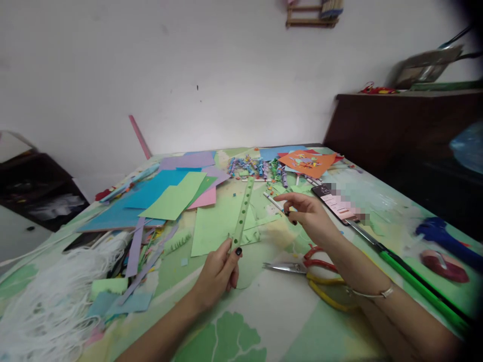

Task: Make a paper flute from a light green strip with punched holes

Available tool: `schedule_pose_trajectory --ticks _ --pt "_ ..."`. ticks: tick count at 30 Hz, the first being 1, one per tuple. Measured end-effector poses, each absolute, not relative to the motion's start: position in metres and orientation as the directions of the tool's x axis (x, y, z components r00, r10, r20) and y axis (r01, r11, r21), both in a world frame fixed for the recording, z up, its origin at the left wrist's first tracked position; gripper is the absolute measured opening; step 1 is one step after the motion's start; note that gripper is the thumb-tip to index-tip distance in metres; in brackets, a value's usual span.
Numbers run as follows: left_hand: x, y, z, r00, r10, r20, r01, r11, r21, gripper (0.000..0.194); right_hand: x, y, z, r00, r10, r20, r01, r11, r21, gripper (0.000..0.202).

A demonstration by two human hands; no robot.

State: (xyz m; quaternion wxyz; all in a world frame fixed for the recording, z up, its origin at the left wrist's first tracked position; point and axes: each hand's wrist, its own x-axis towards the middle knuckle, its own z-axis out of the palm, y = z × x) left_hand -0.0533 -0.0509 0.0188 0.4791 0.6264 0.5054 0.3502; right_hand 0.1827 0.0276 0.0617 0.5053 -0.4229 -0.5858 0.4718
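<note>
My left hand (219, 271) pinches the lower end of a light green paper strip (243, 208) between thumb and fingers. A row of dark round spots runs along this strip, which points up and away from me. My right hand (307, 213) is over the table to its right, index finger stretched out and the other fingers partly bent. Beside its fingertips is a thin white stick (272, 202); whether they touch it, I cannot tell. Light green paper (211, 234) lies beneath the strip. Scissors (287, 268) with red and yellow handles lie under my right forearm.
Coloured paper sheets (151, 191) are stacked at the left, near tangled white string (49, 296). Small curled paper pieces (260, 166) and an orange sheet (305, 163) with scraps are at the back. A phone (335, 203) and a green-handled cutter (418, 284) lie at the right.
</note>
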Motion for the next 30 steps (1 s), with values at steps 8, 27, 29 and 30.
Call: schedule_pose_trajectory --ticks 8,27,29,30 --pt "-0.049 -0.048 0.011 0.266 0.962 -0.064 0.267 -0.010 0.964 0.032 0.177 0.019 0.044 -0.254 0.957 0.137 -0.067 0.124 -0.990 0.049" --pt "-0.044 -0.009 0.029 0.135 0.959 0.249 0.303 -0.279 0.911 0.016 0.147 0.021 0.008 -0.412 0.859 0.303 0.555 0.501 -0.664 0.007" --pt "-0.046 -0.002 0.033 0.060 0.952 0.302 0.391 -0.300 0.870 0.020 0.151 0.021 0.010 -0.421 0.868 0.265 0.482 0.461 -0.745 0.007" --pt "-0.046 0.000 0.034 0.053 0.949 0.310 0.407 -0.305 0.861 0.022 0.152 0.021 0.011 -0.429 0.870 0.244 0.433 0.435 -0.789 0.007"
